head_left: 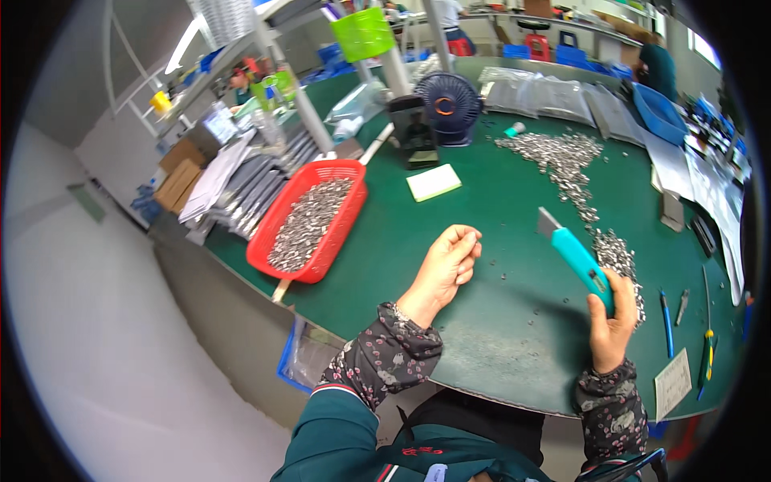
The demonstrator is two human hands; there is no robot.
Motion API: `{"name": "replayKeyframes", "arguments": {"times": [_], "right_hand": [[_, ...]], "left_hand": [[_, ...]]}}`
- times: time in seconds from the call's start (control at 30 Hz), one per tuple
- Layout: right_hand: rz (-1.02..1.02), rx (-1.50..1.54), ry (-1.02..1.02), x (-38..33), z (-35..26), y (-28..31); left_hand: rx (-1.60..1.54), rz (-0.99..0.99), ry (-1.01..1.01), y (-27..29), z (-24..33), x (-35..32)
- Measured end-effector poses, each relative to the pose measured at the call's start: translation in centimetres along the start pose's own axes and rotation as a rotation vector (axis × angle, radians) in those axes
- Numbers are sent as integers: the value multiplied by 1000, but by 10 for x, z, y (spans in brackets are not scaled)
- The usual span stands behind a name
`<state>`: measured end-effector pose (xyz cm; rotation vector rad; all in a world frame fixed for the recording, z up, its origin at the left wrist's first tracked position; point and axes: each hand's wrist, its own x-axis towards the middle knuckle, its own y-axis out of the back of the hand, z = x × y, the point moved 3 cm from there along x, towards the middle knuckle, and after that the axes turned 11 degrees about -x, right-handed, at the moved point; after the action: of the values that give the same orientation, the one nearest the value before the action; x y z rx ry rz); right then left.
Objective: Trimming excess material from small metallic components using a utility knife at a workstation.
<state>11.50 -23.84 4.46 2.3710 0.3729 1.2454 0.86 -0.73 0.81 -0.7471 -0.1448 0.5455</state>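
Observation:
My right hand (pixel 613 329) is wrapped round a teal utility knife (pixel 577 259), its wide blade out and pointing up and away to the left. Over the middle of the green table (pixel 498 337), my left hand (pixel 443 269) is closed, thumb and fingertips pressed together. Whatever those fingers may hold is too small to make out. A long pile of small shiny metal parts (pixel 566 165) runs from the far side toward my right hand, partly behind it. A few tiny pieces lie scattered between my hands.
To the left stands a red plastic basket (pixel 357 210) full of small metal parts. A dark blue fan (pixel 450 108), a phone (pixel 416 132) and a pale notepad (pixel 434 182) are farther back. At right lie a blue pen (pixel 666 323), a screwdriver (pixel 707 353) and a card (pixel 673 386).

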Motion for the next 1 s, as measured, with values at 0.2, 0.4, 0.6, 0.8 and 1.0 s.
{"name": "replayKeyframes", "arguments": {"times": [0.2,0.4,0.6,0.8,1.0], "right_hand": [[39,87,-104,3,5,7],[63,181,-243,1,23,5],[176,557,-507,10,31,13],[276,901,-531,16,41,28],[374,845,-518,17,44,32]], "left_hand": [[287,364,-492,34,128,-24],[363,397,-530,59,178,-34],[1027,-23,-462,-28,73,-16],[1275,-622,-325,-124,-49,-15],[1372,-657,-236,-156,-110,-4]]}}
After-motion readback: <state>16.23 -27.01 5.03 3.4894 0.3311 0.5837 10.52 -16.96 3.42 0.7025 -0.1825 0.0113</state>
